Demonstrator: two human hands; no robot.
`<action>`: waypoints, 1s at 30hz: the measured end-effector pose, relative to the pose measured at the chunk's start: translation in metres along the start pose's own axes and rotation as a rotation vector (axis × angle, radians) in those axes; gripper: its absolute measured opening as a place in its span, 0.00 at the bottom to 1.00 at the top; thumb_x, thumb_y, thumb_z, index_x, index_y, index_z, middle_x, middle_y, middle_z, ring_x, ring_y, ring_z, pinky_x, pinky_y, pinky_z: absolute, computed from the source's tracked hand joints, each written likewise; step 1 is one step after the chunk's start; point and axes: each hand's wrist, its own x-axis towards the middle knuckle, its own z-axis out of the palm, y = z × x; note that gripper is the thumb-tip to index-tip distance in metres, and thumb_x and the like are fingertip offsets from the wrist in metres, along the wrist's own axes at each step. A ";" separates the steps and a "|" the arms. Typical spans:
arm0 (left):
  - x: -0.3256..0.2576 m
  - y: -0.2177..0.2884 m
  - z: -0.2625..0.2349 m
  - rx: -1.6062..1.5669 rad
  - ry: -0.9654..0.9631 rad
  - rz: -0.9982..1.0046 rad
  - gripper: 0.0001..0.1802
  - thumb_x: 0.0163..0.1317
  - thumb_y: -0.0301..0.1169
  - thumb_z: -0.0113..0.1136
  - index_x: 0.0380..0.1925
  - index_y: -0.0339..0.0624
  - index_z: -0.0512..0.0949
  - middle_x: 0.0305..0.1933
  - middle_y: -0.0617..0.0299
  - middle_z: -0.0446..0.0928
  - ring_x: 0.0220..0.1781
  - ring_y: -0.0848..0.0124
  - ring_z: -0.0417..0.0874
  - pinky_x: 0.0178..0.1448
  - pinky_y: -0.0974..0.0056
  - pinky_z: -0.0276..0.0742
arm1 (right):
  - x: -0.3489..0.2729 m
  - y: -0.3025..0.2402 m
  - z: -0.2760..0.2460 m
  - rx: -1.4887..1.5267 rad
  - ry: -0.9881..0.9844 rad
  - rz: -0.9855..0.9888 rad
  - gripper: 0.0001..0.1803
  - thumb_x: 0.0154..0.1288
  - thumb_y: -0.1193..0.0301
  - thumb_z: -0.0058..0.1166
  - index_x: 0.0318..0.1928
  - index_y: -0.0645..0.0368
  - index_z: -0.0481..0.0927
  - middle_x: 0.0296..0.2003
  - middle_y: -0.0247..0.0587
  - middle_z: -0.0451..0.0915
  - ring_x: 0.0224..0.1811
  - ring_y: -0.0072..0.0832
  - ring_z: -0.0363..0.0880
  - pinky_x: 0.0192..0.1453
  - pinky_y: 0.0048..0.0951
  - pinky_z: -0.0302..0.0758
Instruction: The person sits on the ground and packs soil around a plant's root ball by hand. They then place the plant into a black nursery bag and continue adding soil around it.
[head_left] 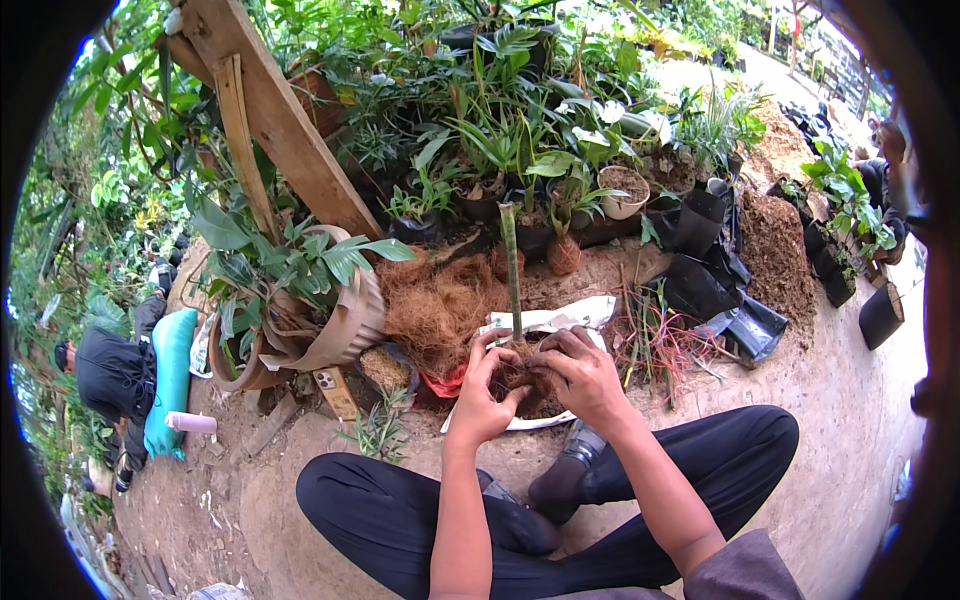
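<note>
Ground: bare, pale brown dirt (265, 500) outdoors, where a person sits with crossed legs (700, 475) in dark trousers.
Left hand: this hand (485, 395) is half curled, fingers and thumb around the left side of a clump of brown fibre (545, 400).
Right hand: this hand (585, 378) is bent nearly closed, its fingertips holding the clump's right side.
Green stem: the stem (512, 270) stands almost straight up between the hands, its foot in the clump.
White sack: the sack (585, 315) lies flat under the clump.
Small dark pot: left of the sack, this pot (408, 388) has tan bits in it. A phone (337, 394) is just beside it.
Twigs: red and green twigs (665, 350) lie right of the sack.
Big ribbed pot: on the left, this tan pot (362, 315) tips over, near a leafy plant.
Fibre heap: hairy brown stuff (430, 305) sits beyond the small pot.
Black plastic bags: these (700, 290) lie farther right, by a brown soil heap (775, 250).
White pot: farther back, it (622, 207) has brown soil in it.
Far left: another person (112, 372) is beside a teal sack (172, 375), near a pink bottle (190, 423).
Far back: green plants (400, 120) fill the place, and a wooden board (280, 120) leans there.
</note>
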 end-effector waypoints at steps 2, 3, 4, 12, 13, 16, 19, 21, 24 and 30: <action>-0.001 0.002 0.000 -0.029 -0.018 -0.020 0.21 0.44 0.16 0.68 0.40 0.39 0.73 0.66 0.52 0.63 0.64 0.58 0.72 0.62 0.61 0.71 | -0.002 -0.001 0.004 0.015 0.019 0.062 0.13 0.50 0.81 0.58 0.39 0.57 0.80 0.40 0.43 0.76 0.46 0.46 0.75 0.48 0.42 0.76; -0.001 0.003 0.001 -0.049 -0.023 -0.040 0.21 0.44 0.16 0.68 0.40 0.39 0.73 0.66 0.52 0.63 0.63 0.58 0.73 0.62 0.61 0.72 | -0.002 -0.002 0.006 0.021 0.033 0.092 0.12 0.50 0.81 0.58 0.38 0.58 0.80 0.40 0.44 0.76 0.46 0.46 0.74 0.48 0.44 0.75; -0.002 0.004 0.002 -0.083 -0.028 -0.056 0.21 0.44 0.16 0.68 0.40 0.39 0.73 0.66 0.52 0.63 0.62 0.58 0.73 0.61 0.61 0.72 | -0.003 -0.002 0.008 0.035 0.027 0.108 0.12 0.51 0.82 0.57 0.38 0.59 0.79 0.40 0.45 0.75 0.46 0.47 0.74 0.49 0.43 0.74; -0.002 0.004 0.005 0.019 -0.041 0.033 0.23 0.43 0.17 0.68 0.42 0.39 0.74 0.65 0.51 0.65 0.66 0.55 0.70 0.64 0.58 0.71 | -0.002 0.006 0.001 0.607 -0.278 0.463 0.05 0.64 0.81 0.51 0.40 0.68 0.73 0.47 0.51 0.70 0.51 0.41 0.70 0.58 0.34 0.68; -0.002 0.003 0.006 0.003 -0.046 0.028 0.23 0.43 0.18 0.68 0.42 0.39 0.74 0.65 0.51 0.65 0.66 0.54 0.70 0.65 0.57 0.70 | -0.003 0.007 0.000 0.634 -0.262 0.472 0.05 0.65 0.80 0.50 0.41 0.68 0.73 0.47 0.52 0.70 0.52 0.40 0.71 0.58 0.34 0.68; -0.001 0.002 0.010 -0.111 -0.041 0.040 0.23 0.43 0.18 0.68 0.43 0.39 0.75 0.65 0.51 0.65 0.67 0.54 0.69 0.67 0.58 0.69 | -0.005 0.011 0.001 0.626 -0.196 0.405 0.06 0.67 0.80 0.48 0.43 0.68 0.73 0.47 0.53 0.71 0.52 0.40 0.71 0.58 0.35 0.68; 0.000 0.002 0.011 -0.052 -0.058 0.026 0.22 0.45 0.18 0.68 0.43 0.38 0.75 0.65 0.52 0.64 0.67 0.55 0.69 0.68 0.59 0.68 | -0.006 0.011 0.006 0.500 -0.167 0.354 0.08 0.67 0.78 0.49 0.45 0.67 0.74 0.46 0.55 0.73 0.52 0.45 0.72 0.57 0.37 0.69; -0.001 0.001 0.010 -0.087 -0.072 -0.014 0.22 0.45 0.18 0.67 0.43 0.38 0.74 0.65 0.52 0.64 0.68 0.56 0.69 0.68 0.60 0.67 | -0.008 0.011 0.006 0.399 -0.141 0.338 0.07 0.67 0.77 0.50 0.44 0.66 0.73 0.45 0.56 0.74 0.51 0.48 0.73 0.56 0.39 0.70; 0.000 0.001 0.009 -0.089 -0.073 -0.014 0.21 0.47 0.18 0.67 0.43 0.38 0.74 0.65 0.53 0.63 0.68 0.57 0.69 0.69 0.61 0.67 | -0.007 0.011 0.007 0.398 -0.156 0.402 0.07 0.65 0.78 0.51 0.42 0.66 0.73 0.46 0.57 0.74 0.51 0.52 0.72 0.54 0.42 0.70; -0.001 -0.003 0.009 -0.105 -0.059 -0.030 0.21 0.48 0.17 0.67 0.43 0.39 0.74 0.65 0.53 0.64 0.67 0.58 0.69 0.69 0.61 0.67 | -0.002 0.007 -0.001 0.322 -0.085 0.257 0.08 0.61 0.78 0.56 0.41 0.63 0.75 0.42 0.50 0.77 0.47 0.51 0.77 0.49 0.44 0.73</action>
